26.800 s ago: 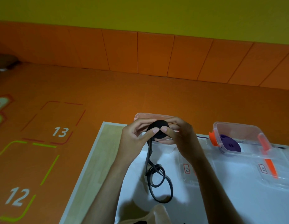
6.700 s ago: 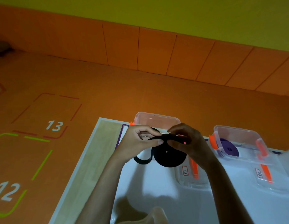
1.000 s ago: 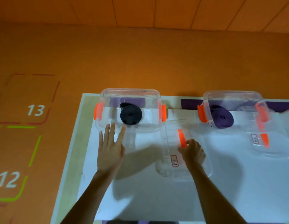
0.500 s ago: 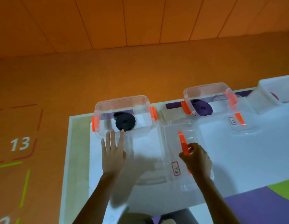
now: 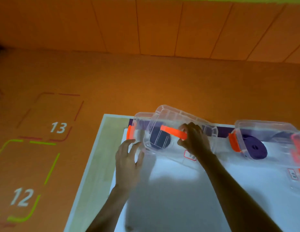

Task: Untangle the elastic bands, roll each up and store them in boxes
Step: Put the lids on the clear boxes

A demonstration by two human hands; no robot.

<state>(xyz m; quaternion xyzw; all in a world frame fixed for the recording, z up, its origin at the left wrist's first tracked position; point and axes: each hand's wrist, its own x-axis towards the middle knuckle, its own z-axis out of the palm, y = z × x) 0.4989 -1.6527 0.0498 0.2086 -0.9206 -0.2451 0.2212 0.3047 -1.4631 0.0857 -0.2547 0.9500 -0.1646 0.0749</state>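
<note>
A rolled black elastic band (image 5: pixel 160 139) lies inside a clear plastic box (image 5: pixel 137 124) with orange side clips at the table's far left. My right hand (image 5: pixel 194 141) grips a clear lid (image 5: pixel 176 118) by its orange handle (image 5: pixel 173 134) and holds it tilted over that box. My left hand (image 5: pixel 129 156) rests against the box's near left corner with its fingers loosely spread. To the right, a rolled purple band (image 5: pixel 254 149) sits in a second clear box (image 5: pixel 266 128).
The white table (image 5: pixel 179 198) has a wooden strip (image 5: pixel 102 158) along its left edge. Another clear lid with orange parts (image 5: pixel 296 174) lies at the right edge. Beyond the table are an orange floor with numbered squares (image 5: pixel 57 127) and an orange wall.
My right hand has lifted the clear lid off the table and carried it left, over the box with the black band. My left hand stays at the box's near side.
</note>
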